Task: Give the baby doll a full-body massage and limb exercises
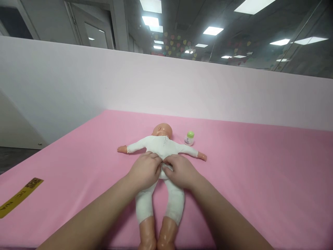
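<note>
A baby doll (162, 146) with a white cloth body lies face down on the pink surface (247, 180), its arms spread and its legs toward me. My left hand (147, 169) rests on the doll's lower back, fingers curled together. Beside it, my right hand (180, 171) touches the same spot, its fingers bent inward. The fingertips of both hands nearly meet at the middle of the back; whether they pinch the cloth is too small to tell. Right of the doll's head stands a small clear jar (189, 139) with a green lid.
A yellow label strip (20, 197) is stuck on the pink surface at the left. Behind the surface runs a low white wall (182, 90), with a window or mirror above it showing ceiling lights. A door (91, 26) is at the upper left.
</note>
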`<state>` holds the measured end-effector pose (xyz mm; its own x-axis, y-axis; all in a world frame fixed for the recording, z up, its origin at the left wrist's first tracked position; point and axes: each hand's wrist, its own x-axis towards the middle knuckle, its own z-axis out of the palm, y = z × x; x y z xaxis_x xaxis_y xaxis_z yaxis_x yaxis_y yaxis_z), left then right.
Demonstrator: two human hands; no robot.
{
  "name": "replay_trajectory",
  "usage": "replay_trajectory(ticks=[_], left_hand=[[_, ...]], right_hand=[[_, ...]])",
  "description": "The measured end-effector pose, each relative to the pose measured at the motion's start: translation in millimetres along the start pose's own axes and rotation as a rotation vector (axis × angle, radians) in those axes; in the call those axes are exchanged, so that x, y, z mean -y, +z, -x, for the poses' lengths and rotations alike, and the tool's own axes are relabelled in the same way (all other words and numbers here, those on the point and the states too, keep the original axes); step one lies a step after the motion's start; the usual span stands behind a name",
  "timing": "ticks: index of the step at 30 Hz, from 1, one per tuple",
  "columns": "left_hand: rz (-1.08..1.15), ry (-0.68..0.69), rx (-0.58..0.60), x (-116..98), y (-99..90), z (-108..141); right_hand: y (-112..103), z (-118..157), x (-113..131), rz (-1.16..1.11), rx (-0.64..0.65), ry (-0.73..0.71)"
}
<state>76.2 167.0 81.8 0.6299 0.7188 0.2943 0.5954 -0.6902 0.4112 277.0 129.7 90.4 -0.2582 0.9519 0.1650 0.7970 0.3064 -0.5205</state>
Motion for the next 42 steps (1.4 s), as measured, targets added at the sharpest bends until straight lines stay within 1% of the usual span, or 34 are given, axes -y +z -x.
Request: replay_trajectory(ticks=[2, 4, 7, 9, 10, 13, 16, 19, 22, 24, 25, 27, 29, 32, 35, 37, 40, 42], left_hand=[[0.024, -0.011, 0.003, 3.7, 0.7, -1.3], [-0.007, 0.000, -0.024, 5.2, -0.7, -1.6], [-0.076, 0.018, -0.083, 7.0, -1.4, 0.0], [-0.092, 0.008, -0.071, 9.1, 0.7, 1.2], [-0.092, 0.005, -0.048, 10.2, 2.0, 1.7], [-0.093, 0.018, 0.014, 12.1, 3.8, 1.6], [-0.112, 0.020, 0.031, 11.8, 1.4, 0.3], [-0.145, 0.010, 0.026, 13.3, -0.1, -0.6], [-0.167, -0.013, 0.007, 18.0, 2.7, -0.7], [-0.167, -0.028, 0.020, 20.6, 5.0, -1.0], [-0.163, -0.030, 0.039, 21.2, 5.5, -1.3], [-0.142, -0.023, 0.078, 20.6, 4.3, -2.3], [-0.099, -0.004, 0.089, 18.1, 0.3, -3.2], [-0.047, 0.012, 0.060, 14.0, -6.8, -3.1], [-0.085, 0.012, 0.060, 12.4, -9.0, -1.1], [-0.139, 0.000, 0.084, 13.1, -6.6, 0.0], [-0.196, -0.031, 0.142, 15.0, -0.2, -0.6], [-0.208, -0.036, 0.174, 16.2, 3.6, -2.4]], right_hand=[[0.2, -1.1, -2.0, -0.038, -0.001, -0.016], [-1.8, -1.9, -4.6, -0.099, -0.019, -0.039], [-5.6, -3.2, -8.2, -0.126, -0.124, -0.045], [-6.7, -4.0, -9.3, -0.084, -0.167, -0.030], [-6.6, -4.2, -9.4, -0.062, -0.152, -0.018], [-4.5, -3.9, -9.1, -0.025, -0.049, 0.017], [-1.7, -3.9, -10.7, -0.029, -0.027, 0.027], [0.5, -6.0, -15.7, -0.073, -0.088, 0.013], [2.9, -9.0, -21.5, -0.050, -0.179, 0.006], [4.4, -10.0, -23.7, -0.034, -0.202, 0.019], [4.9, -10.1, -23.9, -0.039, -0.186, 0.025], [4.9, -9.2, -22.4, -0.056, -0.114, 0.034], [3.5, -7.5, -19.1, -0.059, -0.046, 0.041], [0.5, -5.0, -14.4, -0.042, -0.024, 0.047], [-0.1, -4.5, -13.4, -0.044, -0.019, 0.040], [1.9, -5.8, -15.2, -0.057, -0.064, 0.042], [7.2, -8.8, -19.7, -0.058, -0.179, 0.026], [10.4, -10.6, -22.2, -0.055, -0.200, 0.003]])
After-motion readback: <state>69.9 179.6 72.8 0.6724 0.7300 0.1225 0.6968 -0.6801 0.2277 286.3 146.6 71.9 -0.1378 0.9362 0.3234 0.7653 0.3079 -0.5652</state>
